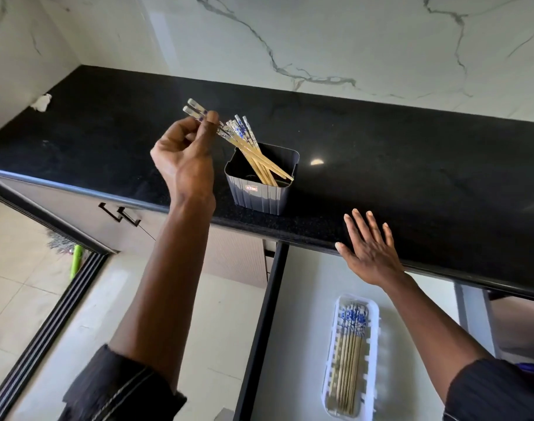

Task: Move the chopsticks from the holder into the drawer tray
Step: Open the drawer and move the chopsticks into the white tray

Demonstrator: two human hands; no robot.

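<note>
Fingers (206, 123) of the left hand (183, 159) are pinched on two chopsticks (195, 109) near their patterned tops; light, stiff, probably slippery. Right hand (369, 247) is spread, empty.

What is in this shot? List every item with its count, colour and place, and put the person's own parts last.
Holder: one, dark grey, on the countertop near its front edge.
Chopsticks in holder: several, bamboo with blue-and-white tops, leaning left.
Held chopsticks: two, same pattern, lifted at the holder's upper left.
Tray: one, white, in the open drawer.
Chopsticks in tray: several, lying side by side, patterned ends toward the counter.
Drawer: one, pale inside, dark edge, below the counter.
Countertop: one, black, under a white marble wall.
Crumpled scrap: one, white, far left of the counter.
Cabinet handles: two, black, lower left.
Left hand: pinch grip on the held chopsticks.
Right hand: open, at the counter edge.
</note>
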